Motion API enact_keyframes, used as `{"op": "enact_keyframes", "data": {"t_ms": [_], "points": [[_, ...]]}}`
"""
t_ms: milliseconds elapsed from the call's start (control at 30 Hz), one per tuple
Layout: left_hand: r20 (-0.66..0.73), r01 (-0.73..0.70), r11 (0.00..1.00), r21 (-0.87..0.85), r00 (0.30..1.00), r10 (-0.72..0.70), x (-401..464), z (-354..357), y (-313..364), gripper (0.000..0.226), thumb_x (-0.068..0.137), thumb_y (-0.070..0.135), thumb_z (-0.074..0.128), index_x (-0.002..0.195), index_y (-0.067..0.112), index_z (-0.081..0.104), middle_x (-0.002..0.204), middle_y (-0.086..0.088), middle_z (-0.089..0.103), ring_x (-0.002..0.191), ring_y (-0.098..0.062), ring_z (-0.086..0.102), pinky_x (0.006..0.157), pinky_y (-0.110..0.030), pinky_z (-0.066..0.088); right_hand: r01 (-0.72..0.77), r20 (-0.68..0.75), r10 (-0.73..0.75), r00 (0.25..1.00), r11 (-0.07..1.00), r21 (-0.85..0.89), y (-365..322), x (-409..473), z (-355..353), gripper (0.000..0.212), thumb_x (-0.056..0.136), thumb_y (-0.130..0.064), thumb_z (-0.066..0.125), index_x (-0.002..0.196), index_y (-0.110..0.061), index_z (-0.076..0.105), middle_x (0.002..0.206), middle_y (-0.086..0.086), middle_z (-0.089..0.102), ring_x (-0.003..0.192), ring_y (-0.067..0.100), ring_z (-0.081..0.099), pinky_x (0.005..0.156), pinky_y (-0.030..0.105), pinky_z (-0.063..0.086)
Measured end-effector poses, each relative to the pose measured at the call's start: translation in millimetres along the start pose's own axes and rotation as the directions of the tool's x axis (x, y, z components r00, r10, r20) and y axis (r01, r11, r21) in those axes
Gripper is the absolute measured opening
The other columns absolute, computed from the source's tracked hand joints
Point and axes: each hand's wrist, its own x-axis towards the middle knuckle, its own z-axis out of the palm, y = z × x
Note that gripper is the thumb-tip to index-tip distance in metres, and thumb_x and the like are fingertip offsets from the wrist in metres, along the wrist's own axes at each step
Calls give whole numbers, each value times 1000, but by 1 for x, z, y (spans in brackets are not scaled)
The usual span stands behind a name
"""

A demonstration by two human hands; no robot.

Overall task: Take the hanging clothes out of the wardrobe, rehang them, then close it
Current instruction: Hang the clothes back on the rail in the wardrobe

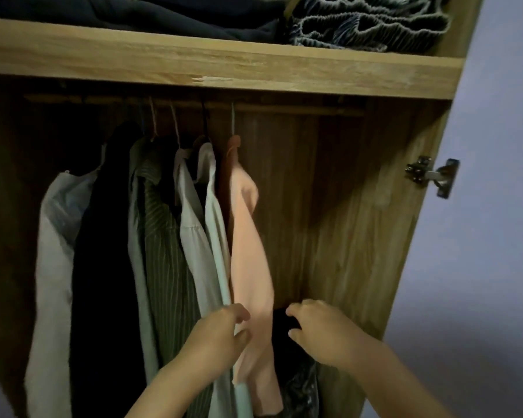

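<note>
Peach shirt (pixel 249 251) hangs soft and light between both hands; left hand (pixel 221 336) pinches its edge, right hand (pixel 317 330) hovers loose, empty. Better grabbing the hanger neck.

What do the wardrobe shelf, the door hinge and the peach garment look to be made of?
Wardrobe shelf: light wood or wood-look board, matte, with visible grain and a chipped pale spot on its front edge.
Door hinge: shiny silver metal that catches the light.
Peach garment: soft, thin woven fabric, matte, draping in loose folds; the exact fibre cannot be told.
</note>
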Motion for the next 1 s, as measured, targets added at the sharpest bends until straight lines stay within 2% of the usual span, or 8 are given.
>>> {"op": "enact_keyframes", "data": {"t_ms": [200,267,367,433,600,700,833,1000], "points": [[183,-145,988,-58,971,153,-15,11,-8,34,96,26,46,130,24,47,132,6,50,115,-8,48,98,-18,37,-195,-10,196,981,980,42,-9,-44,28,34,99,-29,41,128,-14,48,125,6,53,113,21,51,97,33,43],[261,-210,975,-76,939,223,-24,15,-9,34,97,26,46,130,23,47,130,6,51,110,-6,47,96,-16,38,-280,7,280,960,959,55,-13,-62,41,33,99,-30,40,126,-14,49,124,6,54,112,22,53,97,33,45],[368,-279,957,-72,885,286,-36,24,-7,34,97,30,45,130,23,46,130,5,50,114,-8,48,99,-20,40,-378,18,377,926,926,27,-18,-94,59,30,99,-27,40,120,-12,54,122,9,56,112,26,53,93,32,44],[424,-338,939,-62,843,331,-46,34,-1,33,97,33,44,129,24,46,129,5,49,114,-9,48,98,-23,41,-451,39,450,892,892,11,-24,-121,64,33,99,-25,40,124,-8,51,126,12,53,117,28,49,95,34,43],[542,-553,830,-68,678,496,-86,65,31,35,96,37,44,127,21,47,127,5,49,112,-11,50,97,-26,42,-632,20,632,775,774,26,-29,-199,67,42,99,-29,40,138,-15,40,138,11,44,127,27,40,103,36,36],[577,-643,758,-108,581,575,-114,81,56,38,97,36,43,132,20,45,132,5,47,116,-13,49,99,-26,41,-714,15,714,700,699,33,-31,-249,73,41,98,-29,42,136,-13,43,135,13,46,124,29,43,101,36,38],[656,-741,651,-167,409,634,-158,98,95,44,99,34,40,139,17,36,142,1,39,126,-16,43,103,-25,36,-809,-5,811,585,584,66,-35,-321,86,40,97,-30,44,133,-12,45,133,13,47,122,31,45,100,38,40],[629,-857,466,-219,241,739,-236,122,143,37,96,32,45,130,20,45,133,4,46,121,-14,47,98,-24,37,-895,-54,903,427,430,117,-52,-424,102,38,95,-31,46,129,-12,49,127,13,51,117,32,49,97,39,43]]}}
